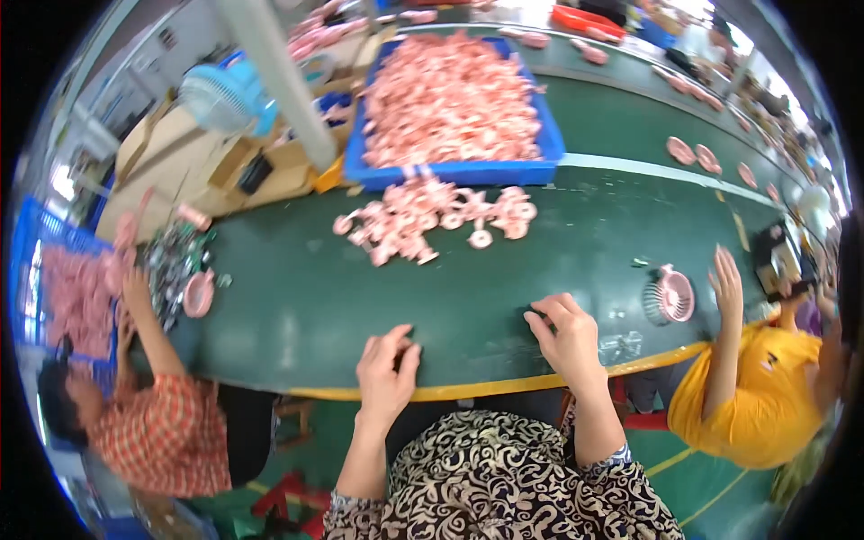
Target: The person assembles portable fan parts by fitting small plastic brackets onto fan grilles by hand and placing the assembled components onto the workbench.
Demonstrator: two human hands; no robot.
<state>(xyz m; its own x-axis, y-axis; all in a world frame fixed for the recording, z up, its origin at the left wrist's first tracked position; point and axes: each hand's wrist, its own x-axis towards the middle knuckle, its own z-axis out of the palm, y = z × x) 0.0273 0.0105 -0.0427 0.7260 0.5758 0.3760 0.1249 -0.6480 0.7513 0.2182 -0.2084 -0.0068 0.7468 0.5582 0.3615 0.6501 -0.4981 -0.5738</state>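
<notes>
Both hands (387, 369) (569, 342) over the green table (297, 297), pink parts (409, 219) beyond

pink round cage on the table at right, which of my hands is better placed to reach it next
Your right hand, probably: it is nearer the pink round cage, while your left hand is farther off to the left.

A long green worktop (288, 297) with a yellow front edge (486, 391) stretched across the room. A pale grey post (279, 76) rose behind it, near a blue fan (216, 97) and brown cardboard (171, 148). A wooden stool (297, 418) and a red stool (301, 495) stood on the green floor (695, 486), marked with yellow lines (715, 500). Bright light glared at the upper right.
</notes>
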